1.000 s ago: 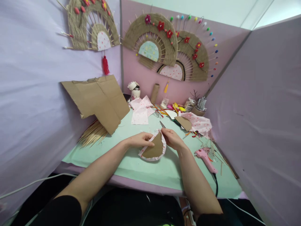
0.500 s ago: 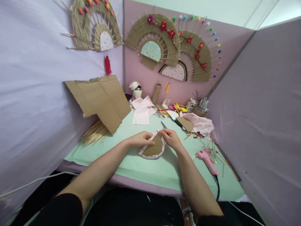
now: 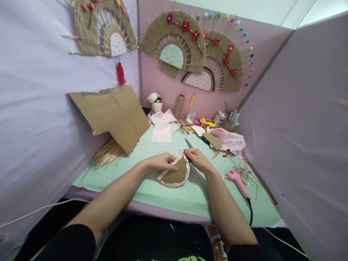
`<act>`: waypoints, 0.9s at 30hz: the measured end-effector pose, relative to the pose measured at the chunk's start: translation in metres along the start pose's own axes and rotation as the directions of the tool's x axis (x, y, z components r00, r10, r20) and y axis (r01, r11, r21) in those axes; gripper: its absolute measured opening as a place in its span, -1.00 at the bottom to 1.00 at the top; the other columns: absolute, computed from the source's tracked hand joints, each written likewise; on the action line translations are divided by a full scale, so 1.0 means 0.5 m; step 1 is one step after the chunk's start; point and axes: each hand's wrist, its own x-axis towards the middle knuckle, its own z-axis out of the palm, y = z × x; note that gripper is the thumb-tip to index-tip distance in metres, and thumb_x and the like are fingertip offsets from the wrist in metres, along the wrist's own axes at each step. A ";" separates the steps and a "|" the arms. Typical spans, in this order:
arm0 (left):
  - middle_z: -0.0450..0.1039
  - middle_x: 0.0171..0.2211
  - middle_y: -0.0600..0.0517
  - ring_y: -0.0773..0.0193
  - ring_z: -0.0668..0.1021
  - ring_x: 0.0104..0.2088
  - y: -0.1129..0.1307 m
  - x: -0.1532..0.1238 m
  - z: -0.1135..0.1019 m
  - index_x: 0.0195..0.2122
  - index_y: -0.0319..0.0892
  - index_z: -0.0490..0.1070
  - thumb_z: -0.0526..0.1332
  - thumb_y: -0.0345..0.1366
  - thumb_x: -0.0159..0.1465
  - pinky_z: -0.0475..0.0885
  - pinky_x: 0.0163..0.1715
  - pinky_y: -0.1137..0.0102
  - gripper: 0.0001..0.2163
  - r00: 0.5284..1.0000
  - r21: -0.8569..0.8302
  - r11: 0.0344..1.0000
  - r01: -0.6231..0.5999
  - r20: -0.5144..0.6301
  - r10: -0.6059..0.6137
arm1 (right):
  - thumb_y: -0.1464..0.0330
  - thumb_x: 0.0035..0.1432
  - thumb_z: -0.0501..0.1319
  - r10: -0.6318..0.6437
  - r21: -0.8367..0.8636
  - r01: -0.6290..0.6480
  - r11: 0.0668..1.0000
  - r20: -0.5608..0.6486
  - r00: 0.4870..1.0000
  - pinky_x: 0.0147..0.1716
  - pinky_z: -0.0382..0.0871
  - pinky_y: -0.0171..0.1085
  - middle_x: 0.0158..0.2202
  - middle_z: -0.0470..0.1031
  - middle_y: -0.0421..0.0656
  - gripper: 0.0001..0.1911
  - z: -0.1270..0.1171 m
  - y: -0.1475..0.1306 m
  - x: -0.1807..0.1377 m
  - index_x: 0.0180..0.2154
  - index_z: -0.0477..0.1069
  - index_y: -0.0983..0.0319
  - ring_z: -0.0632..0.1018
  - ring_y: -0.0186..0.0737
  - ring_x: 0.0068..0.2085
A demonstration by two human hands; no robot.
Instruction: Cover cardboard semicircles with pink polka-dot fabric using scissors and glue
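As this half-round pink-edged brown cardboard piece should be light and stiff, we hold it over the pale-green worktop, left fingers gripping its straight edge, right fingers pinching its far corner.

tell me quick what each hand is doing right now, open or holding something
Left hand: closed on the half-round cardboard piece, thumb on its face.
Right hand: closed, fingertips pinching the spotted edging at the upper corner.
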 end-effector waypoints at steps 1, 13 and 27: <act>0.45 -0.46 0.08 0.33 0.46 -0.44 0.000 0.000 0.000 -0.36 -0.26 0.44 0.27 -0.26 0.06 0.31 -0.45 0.50 -0.82 1.000 0.009 1.000 0.002 0.007 -0.002 | 0.02 0.09 0.15 0.000 -0.016 0.000 1.000 0.000 1.000 -0.58 0.05 -0.37 -0.65 0.21 -0.29 -0.54 0.000 0.000 0.001 -0.61 0.29 0.25 0.18 -0.41 -0.58; 0.43 -0.47 0.08 0.32 0.46 -0.46 -0.003 0.003 -0.002 -0.37 -0.27 0.44 0.24 -0.29 0.05 0.31 -0.47 0.49 -0.84 0.998 0.055 0.998 0.036 -0.050 -0.034 | 0.08 0.07 0.17 -0.105 -0.207 0.096 0.974 -0.030 0.994 -0.51 0.11 -0.36 -0.61 0.30 -0.26 -0.61 -0.002 -0.010 -0.003 -0.56 0.37 0.26 0.26 -0.36 -0.52; 0.44 -0.46 0.08 0.31 0.46 -0.46 0.001 0.003 0.002 -0.36 -0.28 0.43 0.21 -0.32 0.05 0.31 -0.48 0.48 -0.84 0.998 0.042 0.999 0.017 -0.059 -0.015 | 0.11 0.00 0.22 -0.137 -0.223 0.106 0.969 -0.128 0.982 -0.54 0.06 -0.36 -0.62 0.24 -0.28 -0.65 0.013 -0.009 0.002 -0.58 0.36 0.26 0.21 -0.37 -0.53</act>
